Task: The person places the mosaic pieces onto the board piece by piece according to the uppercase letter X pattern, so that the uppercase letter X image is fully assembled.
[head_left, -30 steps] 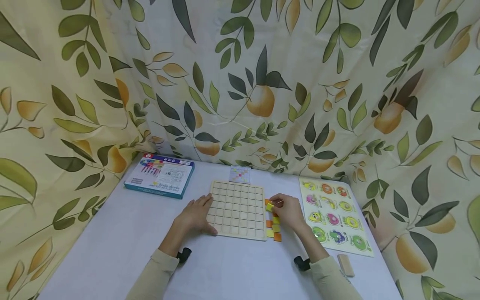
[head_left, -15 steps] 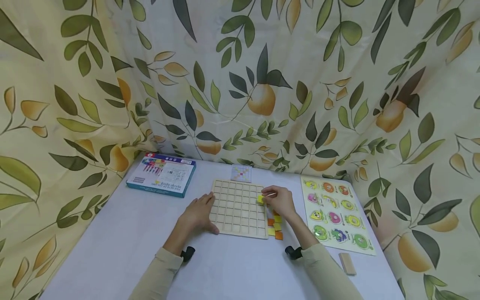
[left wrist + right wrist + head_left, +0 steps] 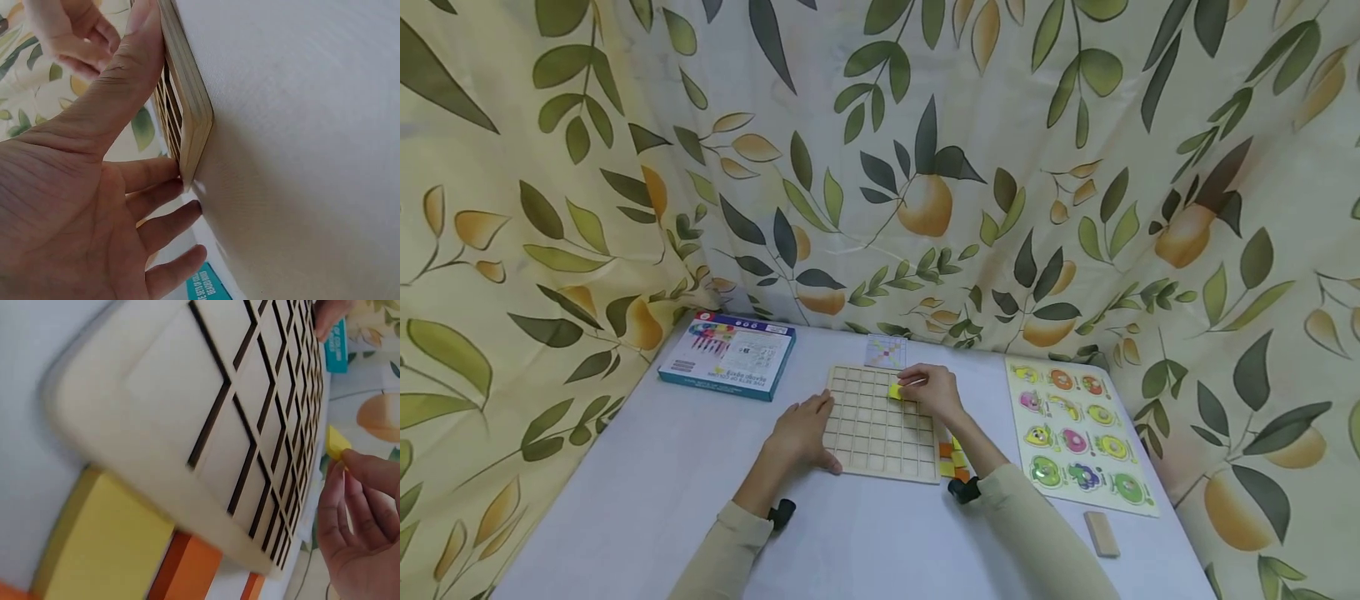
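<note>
A square wooden grid board lies flat on the white tabletop. My left hand rests at its left side, fingers fairly straight against that edge and thumb along the near edge; the left wrist view shows the thumb touching the wood. Over the far part of the board, my right hand pinches a yellow square tile between thumb and fingertips. In the right wrist view the tile appears raised off the grid. Loose yellow tiles and orange tiles lie along the board's right edge, partly hidden by my right forearm.
Behind the board lies a small patterned card. A flat box sits at the back left. To the right are a fruit picture board and a small wooden block. A leaf-print curtain closes off the back.
My right hand has gone from the loose tiles at the right, over the board and leftward, carrying the yellow tile. My left hand has stayed at the board's left side.
</note>
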`<state>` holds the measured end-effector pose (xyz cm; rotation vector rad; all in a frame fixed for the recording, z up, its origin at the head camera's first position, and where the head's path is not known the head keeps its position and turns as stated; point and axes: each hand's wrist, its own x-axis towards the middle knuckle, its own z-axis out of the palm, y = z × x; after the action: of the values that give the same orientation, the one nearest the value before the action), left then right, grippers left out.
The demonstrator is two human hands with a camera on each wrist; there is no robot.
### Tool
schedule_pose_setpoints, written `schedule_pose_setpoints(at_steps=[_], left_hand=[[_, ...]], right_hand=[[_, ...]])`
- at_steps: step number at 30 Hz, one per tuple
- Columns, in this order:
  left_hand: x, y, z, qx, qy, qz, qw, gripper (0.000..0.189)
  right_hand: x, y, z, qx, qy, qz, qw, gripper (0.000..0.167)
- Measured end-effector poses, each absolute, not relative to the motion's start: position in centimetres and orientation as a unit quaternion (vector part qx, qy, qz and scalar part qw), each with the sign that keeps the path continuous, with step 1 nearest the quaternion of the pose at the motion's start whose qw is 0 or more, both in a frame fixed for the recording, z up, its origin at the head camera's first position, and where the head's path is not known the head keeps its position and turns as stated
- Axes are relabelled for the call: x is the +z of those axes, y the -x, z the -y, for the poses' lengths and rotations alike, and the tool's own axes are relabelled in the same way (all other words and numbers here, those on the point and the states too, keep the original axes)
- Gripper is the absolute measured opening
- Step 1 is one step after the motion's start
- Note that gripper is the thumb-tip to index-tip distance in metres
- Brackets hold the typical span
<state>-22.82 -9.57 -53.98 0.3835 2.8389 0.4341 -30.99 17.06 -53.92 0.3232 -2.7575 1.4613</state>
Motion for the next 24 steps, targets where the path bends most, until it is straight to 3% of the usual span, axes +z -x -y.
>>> schedule_pose_setpoints(at_steps=[24], left_hand=[[-53.4, 23.0, 9.1, 0.109, -0.127, -0.978, 0.127, 0.13]], right_hand=[[-55.3, 34.2, -11.1, 0.495, -0.112, 0.86, -0.045, 0.02]])
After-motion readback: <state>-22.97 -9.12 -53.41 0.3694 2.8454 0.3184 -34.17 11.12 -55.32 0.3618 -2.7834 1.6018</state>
